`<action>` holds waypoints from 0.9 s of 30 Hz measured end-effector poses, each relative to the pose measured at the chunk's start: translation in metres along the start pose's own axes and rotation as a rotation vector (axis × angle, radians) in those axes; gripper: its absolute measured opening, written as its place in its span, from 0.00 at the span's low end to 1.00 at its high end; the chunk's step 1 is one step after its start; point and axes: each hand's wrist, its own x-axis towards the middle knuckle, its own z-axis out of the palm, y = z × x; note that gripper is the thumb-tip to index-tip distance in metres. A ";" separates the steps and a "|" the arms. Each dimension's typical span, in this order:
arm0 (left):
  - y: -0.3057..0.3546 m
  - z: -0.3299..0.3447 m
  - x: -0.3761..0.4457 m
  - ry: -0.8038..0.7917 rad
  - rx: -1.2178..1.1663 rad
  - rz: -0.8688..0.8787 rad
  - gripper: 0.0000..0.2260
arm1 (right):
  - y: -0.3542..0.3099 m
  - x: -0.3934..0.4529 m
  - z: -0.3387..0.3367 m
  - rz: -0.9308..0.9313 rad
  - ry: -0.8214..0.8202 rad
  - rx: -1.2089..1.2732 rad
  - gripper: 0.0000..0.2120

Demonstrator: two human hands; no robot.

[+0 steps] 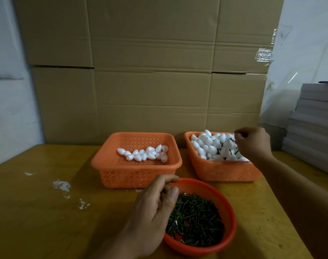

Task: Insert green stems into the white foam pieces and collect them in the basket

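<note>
nearest, left hand (155, 208) over round red bowl (228, 240) of green stems (196, 221), fingers curled, grip unclear. behind, on counter (38, 212), left basket (137, 176) with few white foam pieces (144, 154); right basket (224, 172) heaped with stemmed pieces (213, 146), right hand (252, 143) above, fingertips pinched, contents unclear.

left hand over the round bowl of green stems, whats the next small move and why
Probably dip the left hand into the round bowl and pinch one green stem. Its fingers look curled with nothing clearly held, while the right hand is at the fuller basket, where stemmed foam pieces pile up.
</note>
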 end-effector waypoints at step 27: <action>-0.062 -0.101 0.158 -0.001 0.611 -0.369 0.09 | -0.071 -0.159 -0.018 -0.514 -0.578 0.073 0.13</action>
